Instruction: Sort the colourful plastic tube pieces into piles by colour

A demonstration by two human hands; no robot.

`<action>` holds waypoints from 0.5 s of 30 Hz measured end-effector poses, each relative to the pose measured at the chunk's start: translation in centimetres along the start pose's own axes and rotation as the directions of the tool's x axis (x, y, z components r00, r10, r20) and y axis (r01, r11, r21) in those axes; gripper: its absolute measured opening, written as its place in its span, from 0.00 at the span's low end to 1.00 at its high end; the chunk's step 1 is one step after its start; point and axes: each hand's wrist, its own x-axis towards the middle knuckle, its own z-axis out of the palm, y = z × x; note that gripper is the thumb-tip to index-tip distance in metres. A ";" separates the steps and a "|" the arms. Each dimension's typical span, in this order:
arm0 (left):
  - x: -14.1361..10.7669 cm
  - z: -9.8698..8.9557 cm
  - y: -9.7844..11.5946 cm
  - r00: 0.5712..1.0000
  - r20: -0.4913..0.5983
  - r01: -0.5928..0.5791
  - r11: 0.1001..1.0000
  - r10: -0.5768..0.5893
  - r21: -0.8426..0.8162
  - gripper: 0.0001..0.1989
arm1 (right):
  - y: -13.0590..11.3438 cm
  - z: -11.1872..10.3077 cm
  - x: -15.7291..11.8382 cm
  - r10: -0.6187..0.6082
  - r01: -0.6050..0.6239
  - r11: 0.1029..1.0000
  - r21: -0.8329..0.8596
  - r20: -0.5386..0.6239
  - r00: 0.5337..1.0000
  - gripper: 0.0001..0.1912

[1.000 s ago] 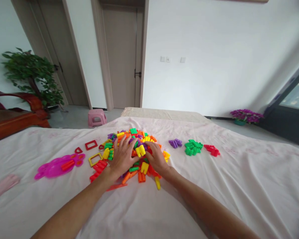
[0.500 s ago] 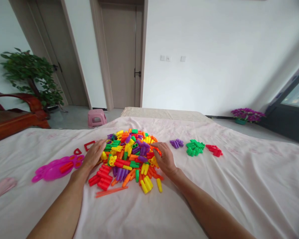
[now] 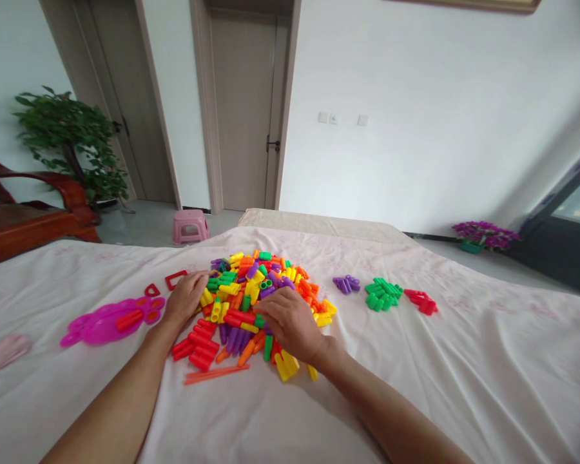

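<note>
A mixed pile of plastic bullet-shaped building pieces (image 3: 244, 300) in red, yellow, green, purple and orange lies on the cloth in front of me. My left hand (image 3: 189, 296) rests against the pile's left side, fingers stretched out and holding nothing I can see. Over the front right of the pile, my right hand (image 3: 290, 322) reaches with its fingers pointing left, close to a joined red and green row. Its fingertips are partly hidden. Joined red pieces (image 3: 198, 348) lie at the front left, and a yellow joined piece (image 3: 287, 365) sits just below my right hand.
Sorted purple (image 3: 347, 283), green (image 3: 383, 294) and red pieces (image 3: 421, 301) lie to the right. A magenta plastic tray (image 3: 96, 325) with a red piece is at left, near red frames (image 3: 174, 280). Thin orange sticks (image 3: 216, 374) lie in front on the white cloth (image 3: 251, 425).
My right hand has moved left and nearer, from the pile's right edge to over its front. Yellow and orange pieces on the right side now show. My left hand stays beside the pile.
</note>
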 end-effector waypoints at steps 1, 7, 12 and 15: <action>0.0 0.1 0.0 1.000 -0.004 -0.003 1.000 0.003 0.011 0.26 | -0.5 0.3 0.8 0.018 -0.015 0.999 -0.040 0.071 0.997 0.10; 0.1 0.0 0.0 1.000 -0.005 -0.018 0.999 0.018 0.049 0.26 | -2.5 2.8 4.0 0.151 -0.053 0.965 -0.256 0.381 0.912 0.11; 0.1 -0.1 -0.4 1.000 0.020 -0.007 0.998 0.006 0.055 0.26 | -2.6 2.7 3.5 0.165 -0.125 0.983 -0.138 0.333 0.929 0.08; 0.2 -0.1 -0.8 0.999 0.037 0.016 0.998 -0.018 0.062 0.25 | -1.3 1.2 2.5 0.279 -0.308 0.946 0.106 0.225 0.934 0.05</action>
